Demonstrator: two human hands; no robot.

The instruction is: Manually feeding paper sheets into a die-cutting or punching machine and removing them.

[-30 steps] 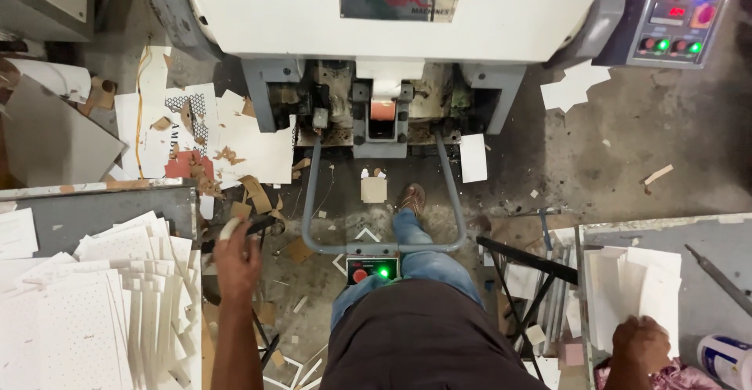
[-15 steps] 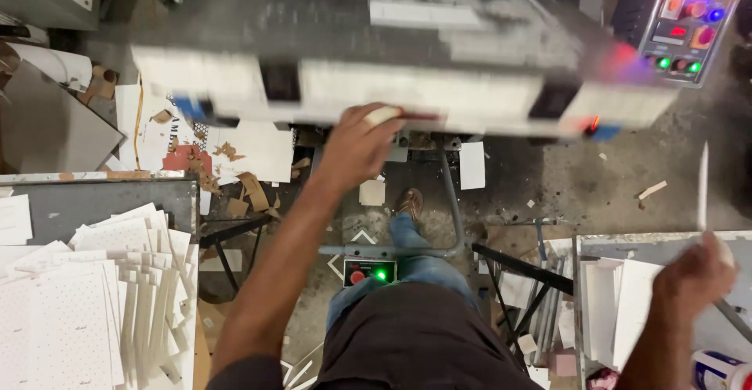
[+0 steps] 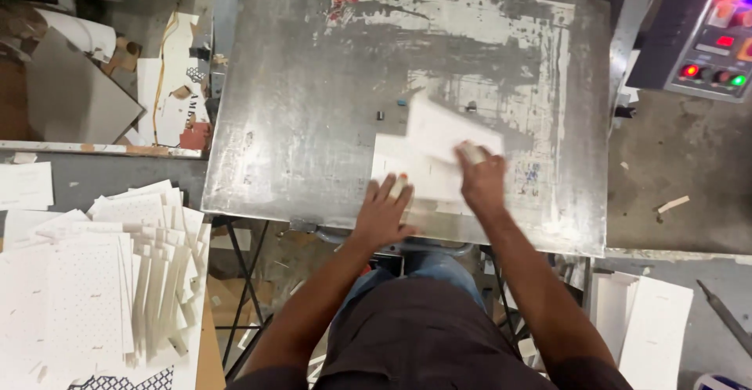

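A big scuffed grey metal plate (image 3: 313,108) of a press machine fills the middle of the view. Near its front edge lies a white card sheet (image 3: 395,163). My left hand (image 3: 384,211) rests flat on that sheet's near edge, fingers spread. My right hand (image 3: 482,180) is just to the right, fingers closed on a second white card sheet (image 3: 446,124), which is blurred and tilted over the first one. Both forearms reach up from the bottom of the view.
Several fanned stacks of white die-cut cards (image 3: 102,280) lie on the table at left. A control panel (image 3: 709,37) with lit red and green lamps is at top right. More white sheets (image 3: 654,327) and a metal rod (image 3: 724,315) lie at lower right. Card scraps (image 3: 168,84) litter the floor at upper left.
The metal plate has swung towards me and now fills the view. Both hands moved from my sides up onto the plate; my right hand brought a white sheet with it.
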